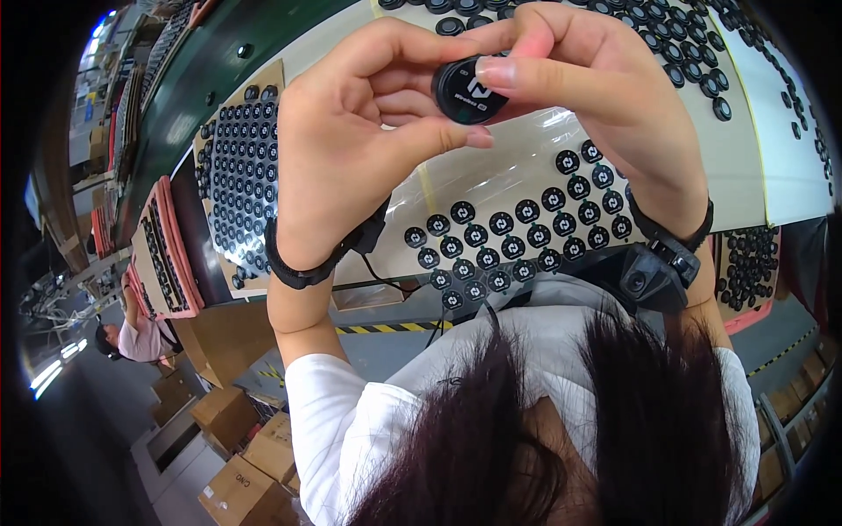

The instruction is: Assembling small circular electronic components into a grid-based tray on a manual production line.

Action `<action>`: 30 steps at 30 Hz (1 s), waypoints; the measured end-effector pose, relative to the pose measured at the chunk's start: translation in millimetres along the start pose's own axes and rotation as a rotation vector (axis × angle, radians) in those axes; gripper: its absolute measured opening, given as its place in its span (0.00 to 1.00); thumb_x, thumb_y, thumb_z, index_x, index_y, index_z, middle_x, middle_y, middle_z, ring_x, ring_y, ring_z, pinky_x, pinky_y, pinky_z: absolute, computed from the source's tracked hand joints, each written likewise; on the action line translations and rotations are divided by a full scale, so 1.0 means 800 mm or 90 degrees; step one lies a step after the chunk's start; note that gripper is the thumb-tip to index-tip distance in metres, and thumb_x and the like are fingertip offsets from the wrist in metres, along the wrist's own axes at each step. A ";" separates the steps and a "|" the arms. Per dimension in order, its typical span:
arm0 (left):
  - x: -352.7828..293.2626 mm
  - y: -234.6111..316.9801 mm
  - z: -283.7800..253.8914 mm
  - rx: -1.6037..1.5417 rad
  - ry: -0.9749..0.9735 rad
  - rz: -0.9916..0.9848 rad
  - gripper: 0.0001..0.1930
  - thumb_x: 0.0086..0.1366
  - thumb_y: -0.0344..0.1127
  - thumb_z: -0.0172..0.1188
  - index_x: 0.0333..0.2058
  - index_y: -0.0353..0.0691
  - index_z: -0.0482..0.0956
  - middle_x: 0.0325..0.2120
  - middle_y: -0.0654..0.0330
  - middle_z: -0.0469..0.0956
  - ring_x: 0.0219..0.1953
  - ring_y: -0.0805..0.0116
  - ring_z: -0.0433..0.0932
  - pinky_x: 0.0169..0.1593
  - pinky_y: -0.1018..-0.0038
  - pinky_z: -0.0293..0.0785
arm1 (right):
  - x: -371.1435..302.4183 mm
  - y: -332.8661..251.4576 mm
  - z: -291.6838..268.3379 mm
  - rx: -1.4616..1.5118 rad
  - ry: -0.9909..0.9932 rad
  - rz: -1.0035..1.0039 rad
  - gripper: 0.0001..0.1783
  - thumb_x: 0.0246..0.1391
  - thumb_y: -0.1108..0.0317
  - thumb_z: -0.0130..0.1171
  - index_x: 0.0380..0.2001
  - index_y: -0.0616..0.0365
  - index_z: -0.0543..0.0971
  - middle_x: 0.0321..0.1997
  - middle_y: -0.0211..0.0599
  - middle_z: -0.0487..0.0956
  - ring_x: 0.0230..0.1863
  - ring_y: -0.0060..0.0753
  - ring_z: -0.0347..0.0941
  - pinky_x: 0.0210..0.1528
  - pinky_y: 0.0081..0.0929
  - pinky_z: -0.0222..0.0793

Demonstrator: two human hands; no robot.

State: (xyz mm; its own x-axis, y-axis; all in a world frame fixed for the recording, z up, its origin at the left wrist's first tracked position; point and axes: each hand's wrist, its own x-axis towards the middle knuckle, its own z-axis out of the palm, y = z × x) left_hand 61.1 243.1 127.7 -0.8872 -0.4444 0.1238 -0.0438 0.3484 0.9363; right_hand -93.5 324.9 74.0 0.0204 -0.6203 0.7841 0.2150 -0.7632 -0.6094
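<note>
Between both hands, above the table, is a round black disc-shaped device with white print on its face. My left hand curls round its left side, thumb below and fingers behind. My right hand pinches it from the right, with the thumb pressed on the printed face. Below the hands, rows of similar black discs lie print side up on the tabletop, some under clear film. What the fingers behind the disc touch is hidden.
More discs with ringed faces spread at the far right. A board packed with discs lies at the left, beside a green conveyor belt. Pink-edged trays stand further left. Cardboard boxes sit on the floor; another person is at far left.
</note>
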 end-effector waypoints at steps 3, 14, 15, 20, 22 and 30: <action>0.001 0.003 0.001 -0.016 -0.022 0.024 0.19 0.43 0.12 0.58 0.37 0.22 0.67 0.35 0.47 0.73 0.35 0.66 0.76 0.39 0.76 0.76 | -0.003 -0.003 0.005 -0.063 0.021 0.000 0.05 0.47 0.76 0.55 0.22 0.65 0.70 0.37 0.46 0.74 0.33 0.22 0.71 0.38 0.17 0.67; 0.000 -0.002 0.013 -0.039 0.081 0.059 0.20 0.42 0.12 0.58 0.37 0.23 0.67 0.35 0.46 0.73 0.34 0.66 0.76 0.38 0.76 0.76 | 0.017 -0.048 0.038 0.075 0.359 0.491 0.07 0.48 0.75 0.54 0.21 0.65 0.69 0.31 0.40 0.74 0.30 0.19 0.70 0.34 0.14 0.66; 0.000 -0.002 0.013 -0.063 0.075 0.071 0.20 0.42 0.12 0.59 0.37 0.23 0.67 0.35 0.46 0.73 0.35 0.66 0.76 0.38 0.76 0.76 | 0.017 -0.048 0.039 0.070 0.364 0.482 0.07 0.48 0.75 0.54 0.21 0.65 0.69 0.30 0.39 0.74 0.29 0.19 0.70 0.34 0.14 0.66; -0.001 -0.002 0.019 -0.139 0.071 0.068 0.20 0.41 0.12 0.59 0.37 0.23 0.67 0.34 0.46 0.73 0.36 0.66 0.76 0.38 0.76 0.76 | 0.004 -0.014 0.022 -0.164 0.100 -0.019 0.07 0.48 0.74 0.54 0.22 0.65 0.69 0.29 0.38 0.74 0.27 0.18 0.69 0.32 0.14 0.65; 0.003 -0.001 0.024 -0.142 0.070 0.069 0.20 0.41 0.12 0.59 0.37 0.23 0.67 0.34 0.46 0.73 0.36 0.66 0.75 0.38 0.76 0.76 | -0.003 -0.022 0.018 -0.246 0.100 -0.032 0.06 0.48 0.74 0.55 0.22 0.65 0.69 0.30 0.39 0.74 0.28 0.19 0.69 0.31 0.14 0.65; -0.018 0.007 0.025 0.090 0.083 0.073 0.19 0.41 0.13 0.59 0.37 0.27 0.70 0.34 0.52 0.74 0.35 0.71 0.75 0.38 0.79 0.74 | 0.022 -0.062 0.043 -0.531 0.199 0.538 0.08 0.45 0.72 0.57 0.27 0.63 0.69 0.36 0.40 0.72 0.31 0.25 0.70 0.33 0.18 0.66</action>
State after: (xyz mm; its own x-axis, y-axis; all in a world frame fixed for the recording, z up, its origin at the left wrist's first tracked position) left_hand 64.7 268.1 124.7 -0.8232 -0.4956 0.2770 -0.0186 0.5112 0.8593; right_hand -70.0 358.0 122.2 -0.4094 -0.9053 0.1135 -0.4448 0.0895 -0.8912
